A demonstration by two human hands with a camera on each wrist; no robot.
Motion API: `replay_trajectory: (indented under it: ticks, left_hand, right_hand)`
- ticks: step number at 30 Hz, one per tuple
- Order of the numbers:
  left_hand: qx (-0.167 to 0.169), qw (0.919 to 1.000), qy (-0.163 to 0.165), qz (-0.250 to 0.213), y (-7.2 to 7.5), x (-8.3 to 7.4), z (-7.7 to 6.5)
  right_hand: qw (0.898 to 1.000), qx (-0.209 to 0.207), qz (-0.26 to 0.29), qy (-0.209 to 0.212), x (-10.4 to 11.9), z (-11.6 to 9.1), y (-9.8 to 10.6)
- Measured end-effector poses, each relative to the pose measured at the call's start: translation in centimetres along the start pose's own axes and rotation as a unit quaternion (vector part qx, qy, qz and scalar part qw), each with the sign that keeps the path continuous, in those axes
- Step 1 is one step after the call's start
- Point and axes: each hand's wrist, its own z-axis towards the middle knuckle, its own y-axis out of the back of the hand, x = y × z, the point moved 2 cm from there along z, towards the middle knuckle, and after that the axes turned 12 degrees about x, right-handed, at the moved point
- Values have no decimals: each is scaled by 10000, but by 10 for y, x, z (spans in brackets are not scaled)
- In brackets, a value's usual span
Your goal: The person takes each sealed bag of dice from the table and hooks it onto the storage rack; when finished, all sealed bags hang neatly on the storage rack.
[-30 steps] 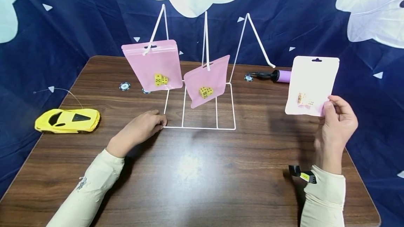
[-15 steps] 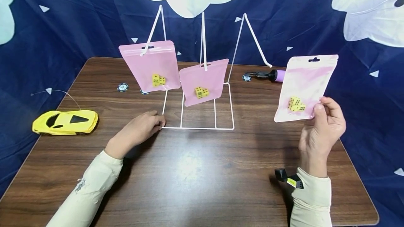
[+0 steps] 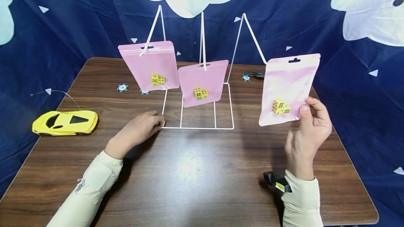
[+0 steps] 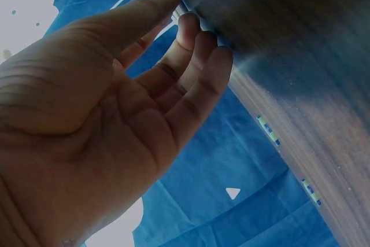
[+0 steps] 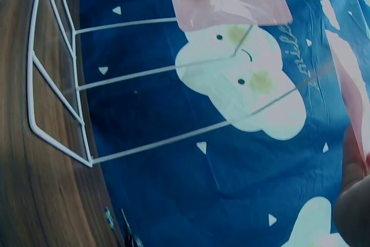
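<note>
My right hand (image 3: 307, 132) pinches the lower right edge of a pink zip bag (image 3: 290, 83) with yellow dice inside and a hanging slot at its top. The bag is upright, its top left corner overlapping the tip of the right hook of a white wire rack (image 3: 197, 128); I cannot tell if they touch. One pink bag (image 3: 148, 64) hangs from the rack's left hook and another pink bag (image 3: 203, 76) from the middle hook, each showing yellow dice. My left hand (image 3: 139, 129) holds the front left corner of the rack's base between thumb and fingers.
A yellow toy car (image 3: 65, 123) stands at the left of the wooden table (image 3: 221, 185). Poker chips (image 3: 122, 87) lie behind it to the right. A black-nozzled tool (image 3: 257, 74) lies at the back right, partly hidden by the held bag. A blue cloth (image 3: 104, 16) hangs behind.
The right hand has carried its bag leftward, toward the rack's right hook. The middle bag has turned to face the camera more. The left hand stays at the rack corner.
</note>
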Motion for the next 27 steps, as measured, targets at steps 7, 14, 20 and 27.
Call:
replay_trajectory:
  ticks: [7, 14, 20, 27]
  left_hand:
    - [-31, 10000, -12, 23, 0, 0, 0]
    - [22, 10000, 32, 8, 0, -2, 0]
    - [-6, 10000, 27, 47, 1, -2, -1]
    - [-79, 10000, -24, 18, 0, -3, -2]
  right_hand:
    - [9995, -18, -325, -35, -3, -11, -14]
    - [9993, 63, -365, -111, -6, -17, -19]
    - [9985, 233, -411, -271, -9, -20, -20]
    - [9976, 326, -498, -367, -11, -24, -20]
